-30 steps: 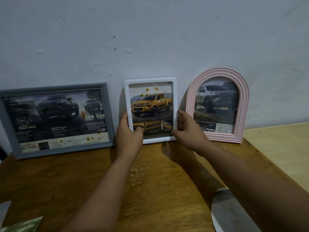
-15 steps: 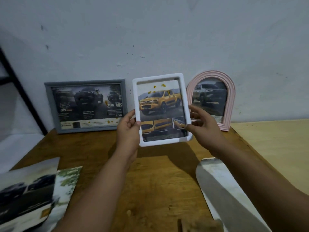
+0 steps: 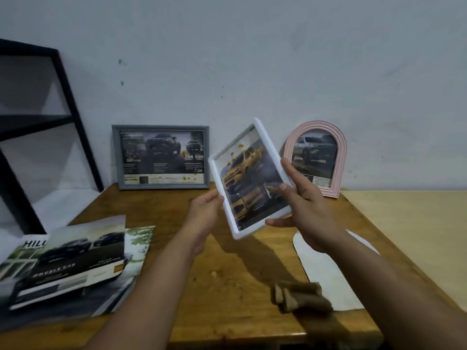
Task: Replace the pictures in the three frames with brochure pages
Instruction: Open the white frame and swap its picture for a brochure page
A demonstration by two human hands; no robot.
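Head view
White frame (image 3: 249, 179): held up in the air above the middle of the counter (image 3: 227, 261), tilted so its top leans to the right; a page with a yellow pickup truck shows behind the glass.
Left hand (image 3: 204, 213): its grip is on the frame's left edge, fingers curled behind it and thumb at the front rim.
Right hand (image 3: 307, 213): its grip is on the frame's lower right side, thumb lying across the glass, fingers wrapped round the right edge and under the bottom corner.
Grey frame (image 3: 161, 157): stands along the counter's back edge near the back left corner, leaning on the wall, with a dark truck page in it.
Pink arched frame (image 3: 317, 157): stands at the back edge towards the back right corner, against the wall, partly hidden behind the right hand; a silver car page shows inside.
Brochure pages (image 3: 73, 263): lie spread and overlapping at the counter's left edge, towards the front.
Pale arch-shaped sheet (image 3: 326, 271): lies flat near the right edge, under the right forearm.
Brown pieces (image 3: 300, 296): rest near the front edge, just beside that sheet; too blurred to tell what they are.
Black shelf (image 3: 38, 117): stands left of the counter, by the wall.
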